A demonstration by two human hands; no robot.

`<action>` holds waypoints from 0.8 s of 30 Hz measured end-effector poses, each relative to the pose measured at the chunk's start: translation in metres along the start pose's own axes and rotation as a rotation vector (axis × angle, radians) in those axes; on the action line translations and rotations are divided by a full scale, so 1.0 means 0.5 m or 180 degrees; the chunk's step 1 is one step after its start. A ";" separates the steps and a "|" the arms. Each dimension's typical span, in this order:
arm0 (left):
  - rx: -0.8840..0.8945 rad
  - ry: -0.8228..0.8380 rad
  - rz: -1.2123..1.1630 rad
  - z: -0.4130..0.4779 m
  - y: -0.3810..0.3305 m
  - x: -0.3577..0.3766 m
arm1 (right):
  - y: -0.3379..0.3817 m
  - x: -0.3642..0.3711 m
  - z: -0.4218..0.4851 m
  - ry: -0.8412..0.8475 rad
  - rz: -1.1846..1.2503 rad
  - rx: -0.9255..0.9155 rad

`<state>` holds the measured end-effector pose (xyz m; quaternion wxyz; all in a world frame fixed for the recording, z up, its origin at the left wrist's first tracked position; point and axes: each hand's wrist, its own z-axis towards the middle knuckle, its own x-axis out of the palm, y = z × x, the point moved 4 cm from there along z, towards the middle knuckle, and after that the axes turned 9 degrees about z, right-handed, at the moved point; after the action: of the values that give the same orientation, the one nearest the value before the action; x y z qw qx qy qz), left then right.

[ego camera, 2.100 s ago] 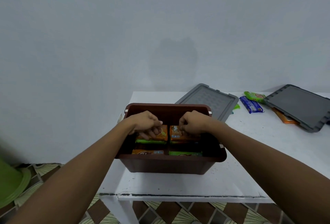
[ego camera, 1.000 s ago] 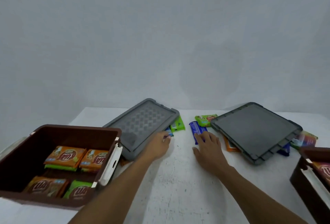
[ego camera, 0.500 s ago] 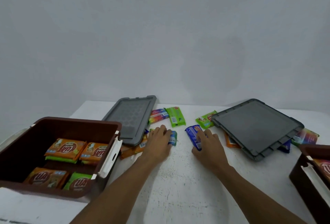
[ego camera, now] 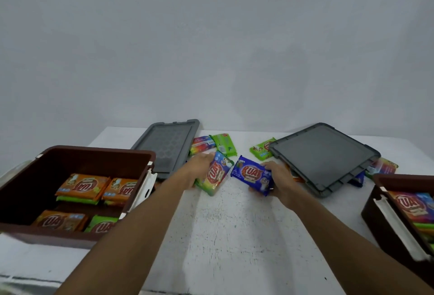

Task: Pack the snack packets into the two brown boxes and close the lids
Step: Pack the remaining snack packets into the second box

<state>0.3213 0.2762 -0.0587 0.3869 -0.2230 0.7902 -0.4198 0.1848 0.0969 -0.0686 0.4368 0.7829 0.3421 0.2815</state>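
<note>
My left hand (ego camera: 198,168) grips a rainbow-coloured snack packet (ego camera: 215,177), lifted just off the white table (ego camera: 234,236). My right hand (ego camera: 280,180) holds a blue snack packet (ego camera: 252,175) by its right end. An open brown box (ego camera: 77,156) at the left holds orange and green packets (ego camera: 82,185). A second brown box (ego camera: 378,215) at the right edge holds more packets. Two grey lids lie flat behind: the left lid (ego camera: 168,144) and the right lid (ego camera: 321,156).
Loose packets lie at the back of the table: a rainbow one (ego camera: 202,143), a green one (ego camera: 223,144) and another green one (ego camera: 261,149). More packets poke out from under the right lid (ego camera: 382,165). A plain wall stands behind.
Both hands have closed on packets and lifted them toward me; before, they were reaching flat on the table. My view turned from the left box to the table's middle.
</note>
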 end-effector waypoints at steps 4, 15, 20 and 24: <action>-0.0497 0.0453 -0.0991 -0.027 0.002 -0.004 | 0.008 0.007 0.003 0.0165 -0.0164 0.0008; 0.0037 0.0380 -0.0250 -0.097 -0.038 -0.107 | 0.054 0.096 -0.045 0.0604 -0.0670 -0.0381; 0.0313 0.0394 0.0083 -0.139 -0.024 -0.219 | 0.064 0.191 -0.086 0.0742 -0.0866 -0.0481; 0.0507 0.0393 0.0227 -0.176 0.012 -0.329 | 0.064 0.290 -0.131 0.0940 -0.0950 -0.0566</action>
<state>0.3497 0.4344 0.0367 0.3688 -0.1370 0.7840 -0.4801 0.2335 0.2300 0.0100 0.4860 0.6324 0.4882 0.3543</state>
